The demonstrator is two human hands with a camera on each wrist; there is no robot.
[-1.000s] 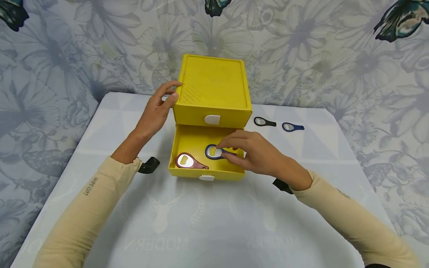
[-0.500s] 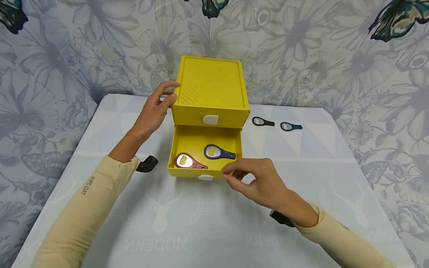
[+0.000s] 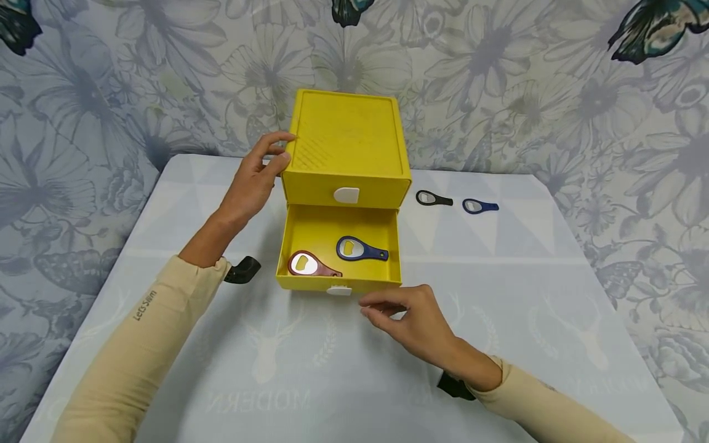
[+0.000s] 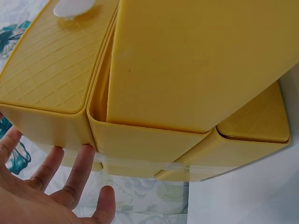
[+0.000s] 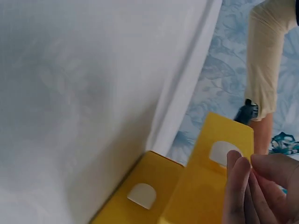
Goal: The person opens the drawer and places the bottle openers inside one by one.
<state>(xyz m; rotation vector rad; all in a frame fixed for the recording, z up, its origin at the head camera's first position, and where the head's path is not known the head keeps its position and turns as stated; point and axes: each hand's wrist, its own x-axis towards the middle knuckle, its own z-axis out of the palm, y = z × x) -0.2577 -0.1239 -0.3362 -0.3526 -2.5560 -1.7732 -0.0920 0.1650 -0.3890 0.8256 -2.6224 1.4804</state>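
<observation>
A yellow drawer box (image 3: pixel 348 132) stands mid-table with its lower drawer (image 3: pixel 299 221) pulled out. Inside the drawer lie a maroon bottle opener (image 3: pixel 323 269), front left, and a blue bottle opener (image 3: pixel 370 252), further back and right. My left hand (image 3: pixel 252 184) rests against the box's left side near the top edge; in the left wrist view its fingers (image 4: pixel 80 170) are nearly straight against the yellow wall. My right hand (image 3: pixel 415 323) hovers in front of the drawer's right corner, fingers loosely bent, thumb near the forefinger, with nothing visible between them.
To the right of the box, a black bottle opener (image 3: pixel 434 198) and a second blue bottle opener (image 3: pixel 480 207) lie on the patterned white table (image 3: pixel 520 246). White tabs (image 3: pixel 339 290) mark the drawer fronts. A flowered wall covering (image 3: pixel 476 86) rises behind the table.
My right hand has let go of the blue bottle opener in the drawer and drawn back toward me, past the drawer's front edge. The left hand stays against the box.
</observation>
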